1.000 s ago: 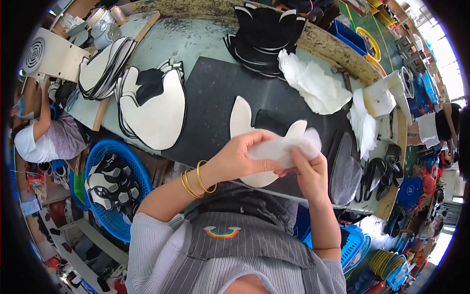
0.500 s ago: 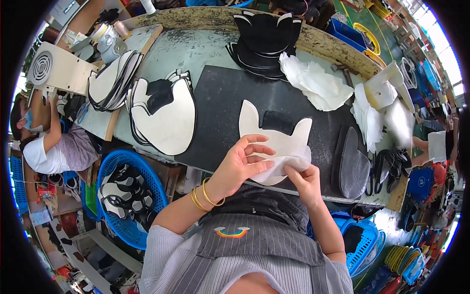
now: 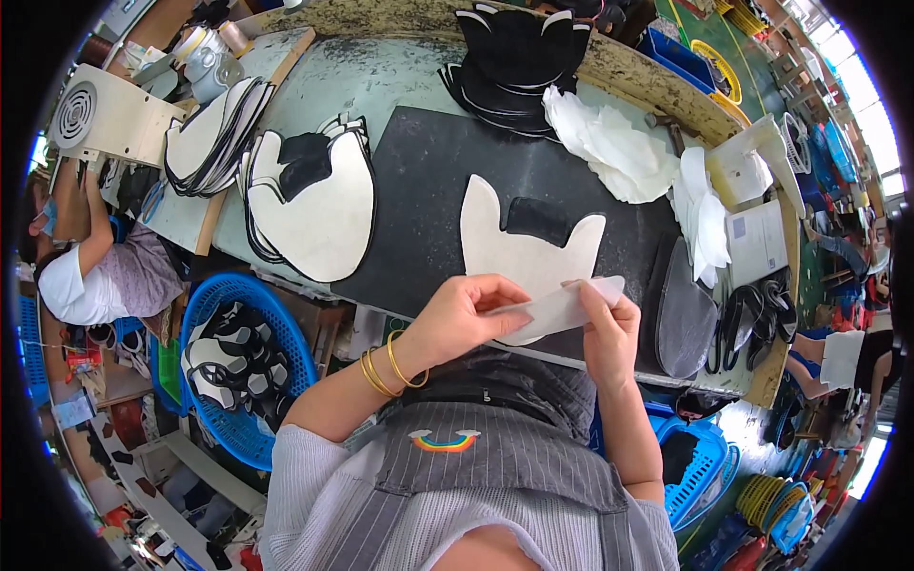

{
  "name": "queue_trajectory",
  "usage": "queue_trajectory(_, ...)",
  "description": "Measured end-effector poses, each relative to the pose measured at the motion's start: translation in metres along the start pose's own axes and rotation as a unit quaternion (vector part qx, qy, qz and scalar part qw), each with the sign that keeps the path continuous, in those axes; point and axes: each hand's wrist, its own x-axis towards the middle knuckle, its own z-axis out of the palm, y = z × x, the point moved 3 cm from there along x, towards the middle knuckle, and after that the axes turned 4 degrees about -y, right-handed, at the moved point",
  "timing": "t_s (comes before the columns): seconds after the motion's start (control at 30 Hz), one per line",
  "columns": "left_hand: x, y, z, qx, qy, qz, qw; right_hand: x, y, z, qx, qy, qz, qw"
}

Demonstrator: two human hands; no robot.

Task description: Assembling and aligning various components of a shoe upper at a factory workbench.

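Observation:
Between my hands is a thin, whitish translucent piece of sheet [image 3: 560, 306], held above the near edge of the table. My left hand [image 3: 468, 312] pinches its left end between thumb and fingers. At the other end, my right hand [image 3: 609, 333] grips it, thumb on top. Just beyond them a white-faced shoe-upper piece [image 3: 514, 252], with two upward prongs and a black patch in its notch, lies flat on a black mat [image 3: 409, 209]. The sheet and my fingers hide its near end.
Stacked white-faced upper pieces [image 3: 314, 219] stand on the left, black ones [image 3: 524, 67] at the back. Crumpled white sheets [image 3: 619, 147] lie back right. A dark sole-shaped block [image 3: 685, 319] rests on the right. Blue baskets [image 3: 303, 333] flank me; a co-worker [image 3: 95, 285] sits at left.
The sheet has gone from bunched to stretched flatter between my hands. My right hand has risen slightly, and my left fingers have closed in. A blurred pale shape at the table's right end is gone.

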Motion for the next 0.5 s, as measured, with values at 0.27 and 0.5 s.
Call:
queue_trajectory(0.27, 0.017, -0.036, -0.036, -0.101, 0.149, 0.034, 0.983, 0.002, 0.034, -0.013, -0.234, 0.008, 0.044, 0.971)
queue_trajectory(0.5, 0.007, -0.051, -0.038, 0.109, 0.156, 0.012, 0.982, -0.005, 0.049, -0.016, -0.266, -0.010, 0.097, 0.959)
